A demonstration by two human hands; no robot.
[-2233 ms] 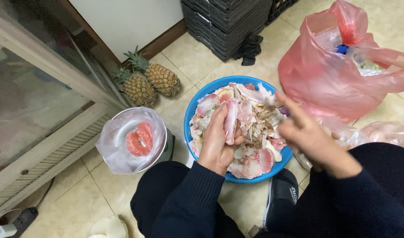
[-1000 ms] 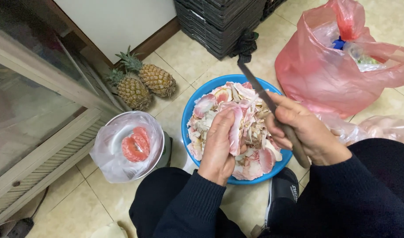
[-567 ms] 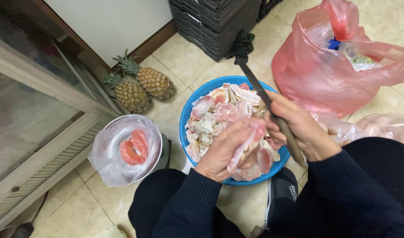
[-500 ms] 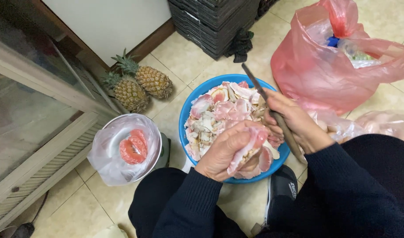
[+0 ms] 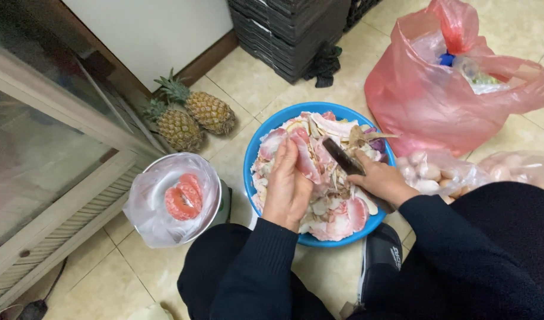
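Crouching over beige floor tiles, beside two pineapples [image 5: 192,118] and a pink plastic bag [image 5: 455,95]. Pressing the left hand [image 5: 286,189], fingers flat and loosely curled, on a pink pomelo peel [image 5: 304,159] in the blue basin [image 5: 257,151]. Gripping a knife [image 5: 343,157] in the closed right hand [image 5: 381,181], blade angling up-left, just right of the peel.

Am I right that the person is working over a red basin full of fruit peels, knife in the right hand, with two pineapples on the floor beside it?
Not quite: the basin is blue, not red, as the head view shows. The rest holds: it is full of peels, the right hand holds the knife, and two pineapples lie on the floor beside it.
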